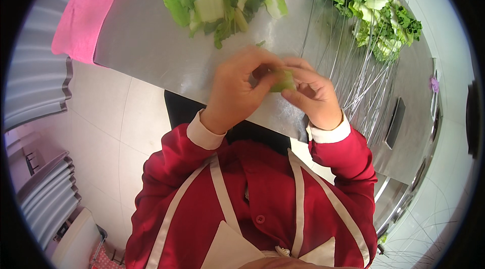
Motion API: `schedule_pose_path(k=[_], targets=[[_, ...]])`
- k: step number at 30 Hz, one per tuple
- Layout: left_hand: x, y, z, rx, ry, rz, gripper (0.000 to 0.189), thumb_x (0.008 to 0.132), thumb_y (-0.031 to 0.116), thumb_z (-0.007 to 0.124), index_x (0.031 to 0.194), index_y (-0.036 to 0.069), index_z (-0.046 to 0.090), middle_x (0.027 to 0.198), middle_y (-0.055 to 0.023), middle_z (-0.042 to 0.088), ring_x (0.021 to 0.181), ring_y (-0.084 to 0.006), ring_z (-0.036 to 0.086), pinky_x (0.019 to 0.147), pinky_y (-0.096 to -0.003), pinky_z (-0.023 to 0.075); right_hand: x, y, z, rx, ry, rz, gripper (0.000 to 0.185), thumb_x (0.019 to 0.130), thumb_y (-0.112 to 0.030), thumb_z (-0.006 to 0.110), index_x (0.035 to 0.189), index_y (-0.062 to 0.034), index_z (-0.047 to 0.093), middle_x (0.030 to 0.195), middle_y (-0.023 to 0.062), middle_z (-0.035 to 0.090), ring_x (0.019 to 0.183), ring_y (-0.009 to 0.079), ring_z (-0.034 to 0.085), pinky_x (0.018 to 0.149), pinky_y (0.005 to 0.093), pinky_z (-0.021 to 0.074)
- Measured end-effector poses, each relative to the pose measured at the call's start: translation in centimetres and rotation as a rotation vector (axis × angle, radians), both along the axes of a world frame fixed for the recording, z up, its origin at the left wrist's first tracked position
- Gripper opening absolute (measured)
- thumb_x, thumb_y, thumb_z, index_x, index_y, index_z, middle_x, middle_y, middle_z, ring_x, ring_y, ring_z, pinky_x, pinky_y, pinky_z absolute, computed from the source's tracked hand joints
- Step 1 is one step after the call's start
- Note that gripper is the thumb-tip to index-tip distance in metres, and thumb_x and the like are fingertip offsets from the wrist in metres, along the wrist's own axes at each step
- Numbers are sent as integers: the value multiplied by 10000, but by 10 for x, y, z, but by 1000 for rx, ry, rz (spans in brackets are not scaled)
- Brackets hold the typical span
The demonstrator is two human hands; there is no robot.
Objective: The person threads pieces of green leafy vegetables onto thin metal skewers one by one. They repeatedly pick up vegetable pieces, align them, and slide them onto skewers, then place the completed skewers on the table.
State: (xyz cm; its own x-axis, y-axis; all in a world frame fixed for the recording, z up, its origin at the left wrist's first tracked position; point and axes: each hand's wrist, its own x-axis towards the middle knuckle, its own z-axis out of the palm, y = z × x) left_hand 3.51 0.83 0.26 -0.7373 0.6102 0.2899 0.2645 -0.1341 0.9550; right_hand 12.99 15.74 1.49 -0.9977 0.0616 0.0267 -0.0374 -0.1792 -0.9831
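Note:
Close to my body, above the steel table's front edge, both hands meet around a small green leaf piece (283, 81), probably lettuce or cabbage. My left hand (238, 83) pinches it from the left and is a little blurred. On its other side, the thumb and fingers of my right hand (316, 91) grip it. Fingers cover part of the piece, and I cannot tell whether a skewer is in it. Beyond my hands lies a loose pile of cut leaves (212, 4), with a single piece (276, 4) at its right side.
Many thin metal skewers (360, 95) lie to the right, their far ends threaded with leaves (373, 15). A dark flat bar (395, 123) rests near them. A pink cloth (85, 23) hangs over the left edge of the steel table (140, 49).

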Motion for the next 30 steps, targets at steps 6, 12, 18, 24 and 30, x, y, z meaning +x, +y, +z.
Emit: schedule_pose_path(k=[6, 12, 18, 24, 30], targets=[[1, 1, 0, 11, -72, 50, 142, 756, -62, 664, 852, 15, 593, 808, -38, 558, 715, -99, 514, 658, -220, 420, 2, 0, -2, -34, -126, -48, 428, 784, 146, 587, 1190, 25, 524, 1153, 89, 507, 1030, 160, 554, 878, 268, 446], [-2, 1, -11, 34, -61, 85, 165, 721, -49, 693, 812, 25, 577, 910, -78, 519, 828, -147, 517, 725, -243, 425, 1, -6, 5, -10, -190, -110, 614, 742, 174, 613, 1286, -11, 394, 1130, 90, 506, 957, 180, 604, 843, 277, 481], [-5, 0, 2, -122, 304, -10, 221, 703, 48, 724, 909, 43, 645, 975, -85, 534, 900, -214, 543, 781, -287, 443, 0, -5, 7, -40, -146, -241, 725, 705, 195, 634, 1319, -47, 332, 1066, 83, 507, 930, 176, 620, 800, 281, 514], [-7, 0, 0, -129, 245, -149, 273, 730, -6, 643, 997, 48, 650, 1036, -98, 571, 920, -241, 582, 785, -313, 466, 1, -3, 7, -46, -136, -267, 755, 705, 201, 626, 1339, -49, 300, 1067, 90, 505, 922, 183, 623, 816, 288, 518], [-5, 0, 5, -138, 132, -162, 314, 748, -50, 604, 1049, 40, 621, 1013, -98, 601, 895, -226, 599, 770, -289, 468, -1, -4, 9, -34, -58, -317, 771, 705, 223, 594, 1362, -36, 284, 1096, 97, 483, 987, 197, 600, 843, 290, 504]])
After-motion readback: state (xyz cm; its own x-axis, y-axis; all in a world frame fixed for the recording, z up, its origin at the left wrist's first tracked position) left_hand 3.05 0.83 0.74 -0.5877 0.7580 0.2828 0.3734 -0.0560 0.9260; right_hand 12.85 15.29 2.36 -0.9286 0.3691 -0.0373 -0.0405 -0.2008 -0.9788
